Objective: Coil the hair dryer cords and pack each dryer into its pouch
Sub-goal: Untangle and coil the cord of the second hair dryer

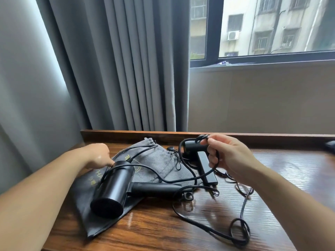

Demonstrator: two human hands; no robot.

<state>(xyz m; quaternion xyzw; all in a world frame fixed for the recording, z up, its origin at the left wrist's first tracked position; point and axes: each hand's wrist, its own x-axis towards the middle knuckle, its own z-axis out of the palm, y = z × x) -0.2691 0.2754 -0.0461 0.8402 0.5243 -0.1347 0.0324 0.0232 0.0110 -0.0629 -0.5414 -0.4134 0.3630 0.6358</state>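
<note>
Hair dryers, two of them and both black, lie on a wooden table [163, 232] that runs along a grey curtain [117, 69] and a window [272, 28]. On the table's left part two pouches overlap: a black pouch [85, 201] with gold lettering at the near side, and a grey pouch [155, 160] behind it, its drawstring mouth toward the wall. The near dryer [116, 187] lies across the black pouch, barrel end toward the camera and handle pointing right (neither dryer is inside a pouch). The far dryer [206, 169] lies just past the grey pouch's right edge, its handle pointing toward the near side.

At the near dryer's back end, the left hand [97, 154] touches the barrel; its fingers are hidden behind the barrel, so I cannot tell whether it grips. Raised over the far dryer, the right hand [230, 154] has its fingers curled and pinches a black cord [218, 158], loops of it hanging from thumb and forefinger. More loose cord [239, 242] trails over the table's right part and ends in a loop near the front edge.
</note>
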